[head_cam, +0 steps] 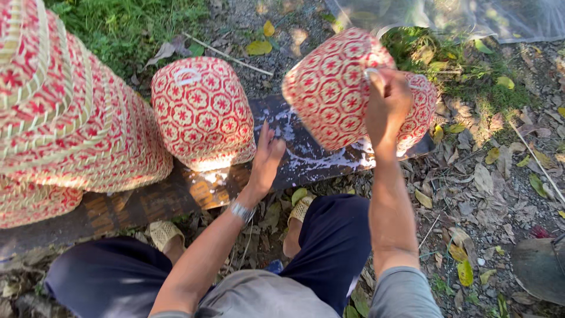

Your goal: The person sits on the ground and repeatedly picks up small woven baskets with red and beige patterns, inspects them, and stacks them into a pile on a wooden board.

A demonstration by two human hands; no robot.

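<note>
Ground: Outside, we see gravel, dry leaves (482, 176) and some grass (118, 23) all around us.
Board: we see a long dark wooden board (147, 206) lying flat on the ground in front of our knees. It has white smears (318, 158) on it, maybe paste or paint; we cannot tell which.
Right hand: our right hand (385, 103) has its grip closed on a small red and tan woven basket (332, 88). We hold it up in the air, tipped on its side, above the right end of the board. Held like this, we think its side is easy to look at and turn.
Basket behind: one more woven basket (421, 112) sits just behind the lifted one, near the board's right end.
Left hand: our left hand (268, 156) is open, with fingers spread and nothing in its grip. It reaches over the board, just beside the middle basket (203, 112). We cannot tell if it touches it. There is a watch (241, 211) on that wrist.
Middle basket: it stands mouth down on the board, so we see its flat bottom. We think this keeps it steady.
Big baskets: bigger baskets (70, 123) of the same weave are stacked at the left, out of the way of our hands.
Us: we squat with dark trousers (335, 241) and woven sandals (165, 232), close to the board so both hands reach it.
</note>
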